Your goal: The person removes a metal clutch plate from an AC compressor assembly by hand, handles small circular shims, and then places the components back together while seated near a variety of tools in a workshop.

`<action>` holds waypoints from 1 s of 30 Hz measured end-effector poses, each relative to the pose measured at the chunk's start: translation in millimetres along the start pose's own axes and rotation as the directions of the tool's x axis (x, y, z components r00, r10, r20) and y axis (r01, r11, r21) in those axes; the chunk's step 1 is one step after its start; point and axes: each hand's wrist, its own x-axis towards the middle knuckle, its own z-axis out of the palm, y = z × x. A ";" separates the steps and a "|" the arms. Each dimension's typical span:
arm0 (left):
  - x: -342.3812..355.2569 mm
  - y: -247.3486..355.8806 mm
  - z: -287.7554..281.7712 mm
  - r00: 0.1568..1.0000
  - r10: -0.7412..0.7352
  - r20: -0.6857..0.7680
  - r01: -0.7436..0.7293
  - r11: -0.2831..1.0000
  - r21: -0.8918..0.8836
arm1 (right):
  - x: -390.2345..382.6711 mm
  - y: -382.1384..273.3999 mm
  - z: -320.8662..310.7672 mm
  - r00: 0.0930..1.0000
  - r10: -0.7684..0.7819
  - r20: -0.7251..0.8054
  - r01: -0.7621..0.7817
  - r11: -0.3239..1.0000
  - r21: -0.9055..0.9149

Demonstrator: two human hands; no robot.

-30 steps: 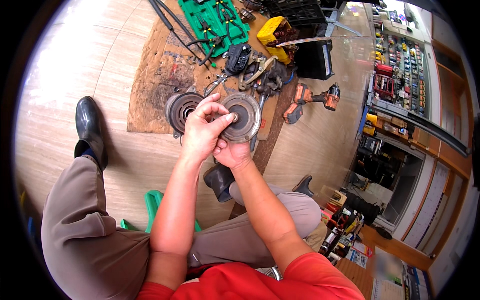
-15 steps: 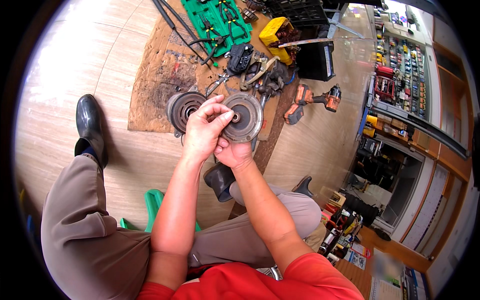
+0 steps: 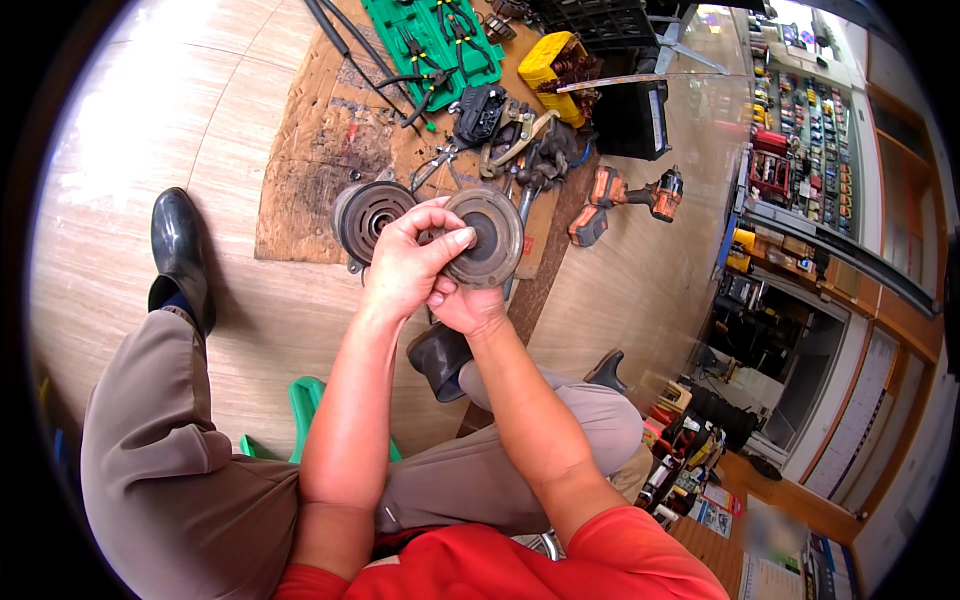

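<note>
— What is being held nearest the body?

— A round grey-brown metal disc [image 3: 497, 235] with a raised rim and a darker inner face. It is held up between the left hand [image 3: 400, 265] and the right hand [image 3: 468, 308], with that inner face turned toward the view.

— How is it met by the fingers?

— Its middle is touched by the left thumb, whose tip is laid at the small hub. The left forefinger is bent just above the thumb, across the upper left of the rim. The lower rim is gripped by the right hand from below, so the disc is clasped by both hands.

— Can every finger be made out?

— Several are hidden behind the disc; how those are spread cannot be told.

— And past the hands?

— Just left of the disc, partly covered by the left hand, a dark round metal part with concentric rings [image 3: 362, 215] is seen at the near edge of a brown, stained cardboard sheet [image 3: 325, 175]. To the right, an orange-and-black cordless power tool [image 3: 606, 188] is laid on the pale, streaked floor [image 3: 590, 290]. Farther up the cardboard, dark metal parts [image 3: 545, 165] are heaped, and beyond them are seen a green plastic case [image 3: 385, 25] bearing black pliers [image 3: 462, 35] and a yellow plastic box [image 3: 538, 62].
</note>
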 end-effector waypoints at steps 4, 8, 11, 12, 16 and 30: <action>2.7 -8.4 1.4 1.000 -0.013 -0.015 0.013 1.000 -0.021 | -0.5 1.1 -6.3 1.000 0.001 -0.029 -0.002 1.000 -0.018; 2.4 -9.4 -0.4 1.000 -0.021 -0.004 0.021 0.998 -0.055 | -1.3 2.3 -5.5 1.000 -0.004 -0.029 0.003 1.000 -0.014; 2.7 -9.4 -1.8 1.000 -0.029 -0.011 0.028 0.996 -0.086 | 0.3 3.2 -6.5 1.000 -0.004 -0.012 0.004 1.000 -0.008; 3.0 -10.5 -2.3 1.000 -0.024 -0.014 0.023 0.996 -0.082 | 0.7 3.5 -6.8 1.000 -0.003 -0.005 0.003 1.000 -0.008; 5.4 -10.7 -9.6 0.994 -0.106 0.006 0.106 0.992 -0.070 | 0.9 2.3 -5.3 1.000 -0.003 0.004 0.003 1.000 -0.020; 6.0 31.9 -74.8 0.922 0.309 -0.234 -0.301 0.951 0.070 | 10.9 4.6 -24.2 1.000 0.000 0.020 0.001 0.999 -0.038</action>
